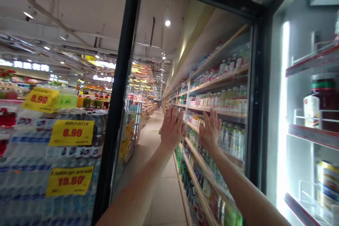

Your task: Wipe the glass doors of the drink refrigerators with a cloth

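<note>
Both my hands are raised in front of the glass pane [159,169] of a black-framed cooler door [116,88], which stands open. My left hand [172,129], near the middle of the pane, shows its back, with fingers pointing up and slightly bent. To its right is my right hand [210,130], fingers spread and palm toward the glass. Both appear to rest on the pane, though the exact contact is hard to see. I make out nothing held in either hand; the palms are hidden.
On the right is the lit cooler interior with a dark bottle [327,102] and a can [327,183] on its racks. Stacked packs of bottles [26,180] with yellow price signs [71,133] stand at left. An aisle floor [164,197] and bottle shelves [219,111] show in the glass.
</note>
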`<state>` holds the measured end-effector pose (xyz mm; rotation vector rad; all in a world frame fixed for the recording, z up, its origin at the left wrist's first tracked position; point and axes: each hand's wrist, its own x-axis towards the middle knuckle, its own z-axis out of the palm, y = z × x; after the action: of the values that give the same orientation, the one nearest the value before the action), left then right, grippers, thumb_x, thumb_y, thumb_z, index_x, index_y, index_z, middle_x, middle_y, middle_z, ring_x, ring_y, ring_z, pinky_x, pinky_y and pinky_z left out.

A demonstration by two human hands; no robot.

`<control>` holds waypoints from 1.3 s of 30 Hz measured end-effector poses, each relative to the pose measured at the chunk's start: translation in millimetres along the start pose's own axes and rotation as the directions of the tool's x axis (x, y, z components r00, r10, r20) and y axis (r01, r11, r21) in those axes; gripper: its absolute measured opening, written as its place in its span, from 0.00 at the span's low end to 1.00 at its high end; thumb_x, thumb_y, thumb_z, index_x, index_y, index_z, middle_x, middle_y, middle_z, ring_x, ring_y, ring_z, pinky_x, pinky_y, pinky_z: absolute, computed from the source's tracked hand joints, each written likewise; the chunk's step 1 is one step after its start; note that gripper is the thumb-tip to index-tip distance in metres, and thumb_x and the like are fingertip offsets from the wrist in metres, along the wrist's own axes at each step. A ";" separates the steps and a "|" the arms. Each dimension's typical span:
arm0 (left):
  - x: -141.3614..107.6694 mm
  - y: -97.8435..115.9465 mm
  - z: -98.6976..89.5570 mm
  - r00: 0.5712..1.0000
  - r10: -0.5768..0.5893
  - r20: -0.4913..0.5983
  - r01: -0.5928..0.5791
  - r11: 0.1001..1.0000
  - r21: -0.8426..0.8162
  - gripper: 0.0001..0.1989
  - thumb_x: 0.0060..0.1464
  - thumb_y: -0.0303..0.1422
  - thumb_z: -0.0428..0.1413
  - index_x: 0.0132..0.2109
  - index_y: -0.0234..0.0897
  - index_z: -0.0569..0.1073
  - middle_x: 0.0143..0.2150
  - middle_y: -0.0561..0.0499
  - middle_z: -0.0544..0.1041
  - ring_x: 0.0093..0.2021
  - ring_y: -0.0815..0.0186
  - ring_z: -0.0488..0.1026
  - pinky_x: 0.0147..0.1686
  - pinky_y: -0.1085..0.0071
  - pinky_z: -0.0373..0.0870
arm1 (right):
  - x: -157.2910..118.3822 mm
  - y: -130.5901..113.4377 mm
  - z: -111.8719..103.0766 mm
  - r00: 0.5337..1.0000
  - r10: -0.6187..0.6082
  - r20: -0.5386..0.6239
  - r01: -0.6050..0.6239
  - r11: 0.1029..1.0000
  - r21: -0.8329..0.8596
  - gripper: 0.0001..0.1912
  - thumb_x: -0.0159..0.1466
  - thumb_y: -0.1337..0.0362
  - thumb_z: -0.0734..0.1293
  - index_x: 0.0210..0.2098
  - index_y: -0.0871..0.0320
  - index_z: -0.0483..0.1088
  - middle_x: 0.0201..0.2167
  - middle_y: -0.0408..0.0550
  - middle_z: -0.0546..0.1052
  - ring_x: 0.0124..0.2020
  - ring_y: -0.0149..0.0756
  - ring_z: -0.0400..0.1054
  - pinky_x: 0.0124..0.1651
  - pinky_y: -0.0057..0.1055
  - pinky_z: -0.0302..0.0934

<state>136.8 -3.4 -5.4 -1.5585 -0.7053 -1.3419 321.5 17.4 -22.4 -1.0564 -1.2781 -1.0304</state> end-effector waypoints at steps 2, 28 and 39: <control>1.9 -26.6 -11.7 0.995 0.096 -0.029 -0.096 0.995 0.012 0.19 0.58 0.29 0.48 0.56 0.34 0.64 0.63 0.37 0.59 0.67 0.50 0.49 0.58 0.51 0.62 | -0.6 -1.3 0.9 1.000 -0.013 -0.012 0.013 1.000 0.005 0.25 0.66 0.60 0.53 0.61 0.56 0.57 0.65 0.57 0.55 0.68 0.45 0.44 0.64 0.52 0.43; 6.9 -44.5 -16.0 0.943 0.330 0.048 -0.332 0.943 0.034 0.22 0.58 0.25 0.45 0.60 0.29 0.60 0.61 0.38 0.65 0.68 0.56 0.46 0.61 0.56 0.60 | -3.3 -6.5 3.1 0.991 -0.038 -0.127 0.037 0.999 -0.007 0.22 0.66 0.62 0.55 0.59 0.56 0.59 0.62 0.58 0.61 0.66 0.44 0.49 0.63 0.49 0.46; 22.3 -79.7 -27.1 0.983 0.185 -0.019 -0.185 0.983 -0.007 0.22 0.57 0.21 0.41 0.58 0.33 0.63 0.62 0.40 0.64 0.68 0.61 0.47 0.62 0.55 0.58 | -4.2 -7.8 6.0 0.994 -0.026 -0.110 0.025 1.000 -0.006 0.24 0.65 0.63 0.55 0.60 0.55 0.58 0.63 0.57 0.60 0.66 0.45 0.48 0.63 0.50 0.46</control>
<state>61.0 1.0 37.3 -1.5753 -0.5297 -1.2209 312.5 21.5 -26.3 -0.9754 -1.2033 -1.0966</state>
